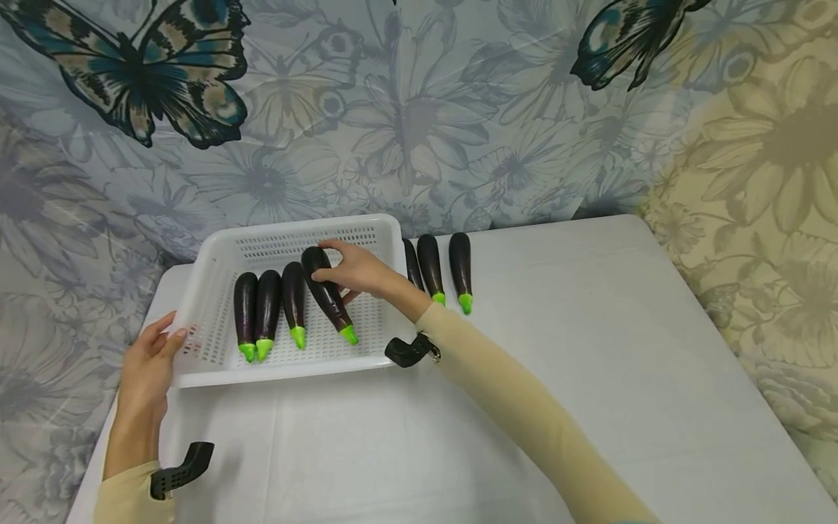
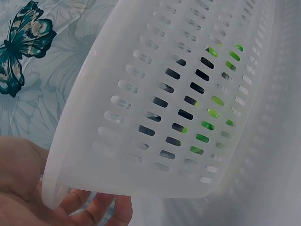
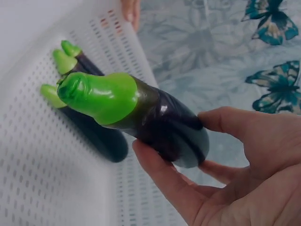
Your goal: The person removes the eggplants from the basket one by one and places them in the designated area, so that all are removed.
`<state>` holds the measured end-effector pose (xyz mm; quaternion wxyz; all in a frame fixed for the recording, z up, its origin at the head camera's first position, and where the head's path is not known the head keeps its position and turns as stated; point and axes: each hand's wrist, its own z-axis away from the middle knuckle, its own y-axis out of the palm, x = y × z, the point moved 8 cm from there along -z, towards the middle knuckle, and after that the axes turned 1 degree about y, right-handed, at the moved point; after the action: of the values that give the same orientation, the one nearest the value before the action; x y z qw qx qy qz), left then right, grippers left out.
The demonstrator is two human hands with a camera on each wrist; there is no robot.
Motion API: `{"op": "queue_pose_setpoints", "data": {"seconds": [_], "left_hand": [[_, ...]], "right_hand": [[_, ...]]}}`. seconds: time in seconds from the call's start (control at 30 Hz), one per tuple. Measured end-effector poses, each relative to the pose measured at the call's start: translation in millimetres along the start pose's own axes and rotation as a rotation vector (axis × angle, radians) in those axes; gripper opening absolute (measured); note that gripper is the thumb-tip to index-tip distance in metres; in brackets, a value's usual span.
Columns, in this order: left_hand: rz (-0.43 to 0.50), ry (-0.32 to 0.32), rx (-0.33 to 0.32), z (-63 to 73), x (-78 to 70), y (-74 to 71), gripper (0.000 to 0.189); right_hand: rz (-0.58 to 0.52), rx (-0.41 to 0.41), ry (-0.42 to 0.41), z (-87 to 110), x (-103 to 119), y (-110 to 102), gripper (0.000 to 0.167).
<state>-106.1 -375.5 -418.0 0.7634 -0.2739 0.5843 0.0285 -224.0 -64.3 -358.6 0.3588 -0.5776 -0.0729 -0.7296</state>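
Note:
A white perforated plastic basket stands on the left of the table. My left hand grips its left rim, with fingers showing below the rim in the left wrist view. Over the basket, my right hand holds a dark purple eggplant by its rounded end. That eggplant's bright green stem end points toward the near side of the basket. Three more eggplants lie side by side inside, left of the held one, their green ends also toward the near side.
Right of the basket, three eggplants lie on the white-covered table; the right forearm partly covers some of them. A patterned cloth with flowers and butterflies hangs behind the table. Black wrist mounts sit on both forearms.

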Motion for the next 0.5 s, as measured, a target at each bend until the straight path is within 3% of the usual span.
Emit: {"op": "queue_pose_setpoints", "data": {"seconds": [0.1,0.2,0.3,0.4,0.5], "left_hand": [[-0.015,-0.003,0.011,-8.3,12.0,-1.8,0.055],[0.029,0.015,0.025,-22.0,29.2,-5.7,0.055],[-0.013,0.015,0.024,-37.4,49.1,-10.2,0.057],[-0.051,0.007,0.015,-44.7,59.5,-12.1,0.058],[-0.054,0.015,0.023,-40.1,53.5,-10.6,0.057]], "right_hand": [[0.009,0.021,-0.027,8.9,5.1,-2.4,0.065],[0.005,0.011,-0.054,17.0,10.3,-7.1,0.065],[-0.029,-0.010,-0.068,23.9,14.3,-13.5,0.064],[-0.064,-0.024,-0.078,30.4,16.0,-20.6,0.063],[-0.075,-0.035,-0.088,37.8,16.8,-28.8,0.063]]}}
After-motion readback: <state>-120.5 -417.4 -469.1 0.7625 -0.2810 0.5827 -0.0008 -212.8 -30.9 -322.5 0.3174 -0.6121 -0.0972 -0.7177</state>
